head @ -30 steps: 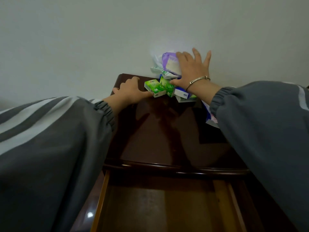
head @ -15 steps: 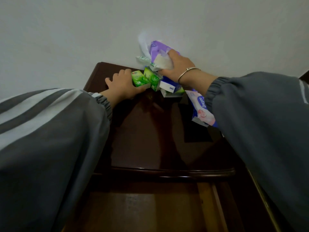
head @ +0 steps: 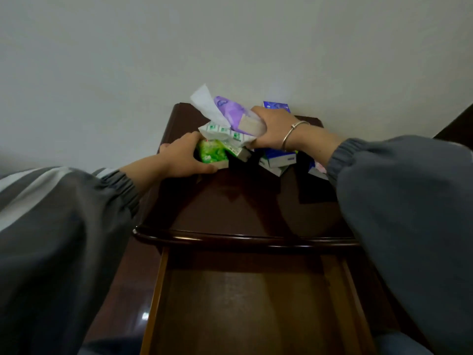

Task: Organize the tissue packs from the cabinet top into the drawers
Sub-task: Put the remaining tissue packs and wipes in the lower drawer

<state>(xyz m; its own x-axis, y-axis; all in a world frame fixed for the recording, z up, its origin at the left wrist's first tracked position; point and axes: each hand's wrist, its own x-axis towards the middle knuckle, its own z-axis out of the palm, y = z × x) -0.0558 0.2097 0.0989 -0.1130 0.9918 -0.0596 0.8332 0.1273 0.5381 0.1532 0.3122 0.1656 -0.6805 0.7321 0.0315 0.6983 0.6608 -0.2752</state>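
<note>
A heap of tissue packs lies at the back of the dark wooden cabinet top (head: 245, 201), against the wall. My left hand (head: 183, 157) is closed around a green tissue pack (head: 212, 155) at the heap's left side. My right hand (head: 272, 129), with a bracelet on the wrist, grips a purple tissue pack (head: 234, 115) with a white tissue sticking out of it, and a white-green pack (head: 222, 133) under it. Blue-and-white packs (head: 279, 158) lie below my right wrist, and one blue pack (head: 276, 106) stands by the wall.
Below the cabinet's rounded front edge a wooden drawer (head: 160, 285) stands pulled open, its inside dark. My grey sleeves fill both lower sides of the view. A plain white wall is behind the cabinet.
My right hand has closed on the purple and white-green packs and lifted them off the heap. My left hand has wrapped around the green pack. A blue pack by the wall is uncovered.
</note>
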